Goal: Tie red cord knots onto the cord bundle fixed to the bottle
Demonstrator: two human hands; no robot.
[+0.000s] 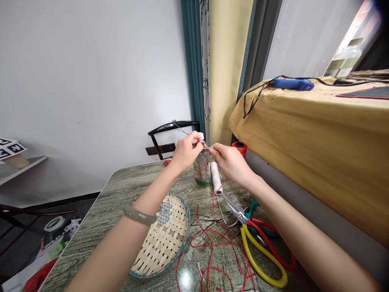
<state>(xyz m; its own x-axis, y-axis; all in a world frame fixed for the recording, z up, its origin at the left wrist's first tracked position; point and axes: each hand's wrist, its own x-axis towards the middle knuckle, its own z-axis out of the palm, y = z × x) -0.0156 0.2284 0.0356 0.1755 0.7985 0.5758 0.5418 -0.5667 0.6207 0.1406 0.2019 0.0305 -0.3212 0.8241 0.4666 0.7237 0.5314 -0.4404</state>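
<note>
My left hand (187, 152), thumb and fingers pinched together, grips a thin white cord (207, 148). My right hand (229, 160) pinches the same cord a short way to the right. Both are raised over the far part of the table, in front of the top of a jar (201, 170) with a green base. A thin dark strand (180, 128) sticks out up and left behind my left hand. Just below my right hand lies a spool of white thread (216, 177). The fingertips partly hide the cord.
On the table (121, 186) are a woven bamboo tray (164, 251) with small silvery pieces (164, 213), loose red cords (209, 245), and scissors (267, 259) with yellow and red handles. A red spool (240, 148) stands behind. A cloth-covered ledge (304, 134) borders the right side.
</note>
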